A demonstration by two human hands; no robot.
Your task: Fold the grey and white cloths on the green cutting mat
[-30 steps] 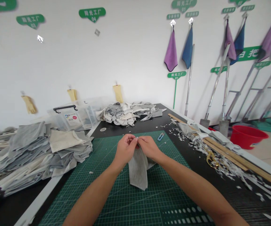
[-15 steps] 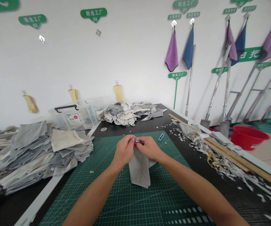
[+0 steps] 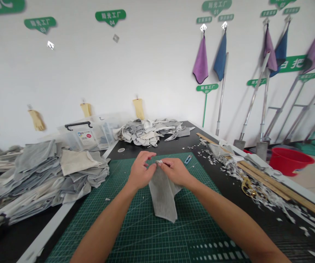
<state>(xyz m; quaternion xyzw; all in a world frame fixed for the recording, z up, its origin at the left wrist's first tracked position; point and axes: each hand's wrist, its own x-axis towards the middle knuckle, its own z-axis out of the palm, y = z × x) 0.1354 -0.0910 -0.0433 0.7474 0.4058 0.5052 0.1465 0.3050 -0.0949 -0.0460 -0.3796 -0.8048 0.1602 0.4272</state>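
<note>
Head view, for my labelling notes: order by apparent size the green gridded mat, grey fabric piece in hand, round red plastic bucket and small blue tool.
1. Green gridded mat
2. Grey fabric piece, red plastic bucket: too alike to rank
3. Small blue tool

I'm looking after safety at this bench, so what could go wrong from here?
The grey cloth might slip or twist, since only the right hand plainly pinches its top; the left hand is beside it with fingers parted.

The small blue tool, possibly a cutter, lies just beyond the right hand and could be knocked.

A gold-handled tool lies among white scraps, so it might be overlooked.
</note>
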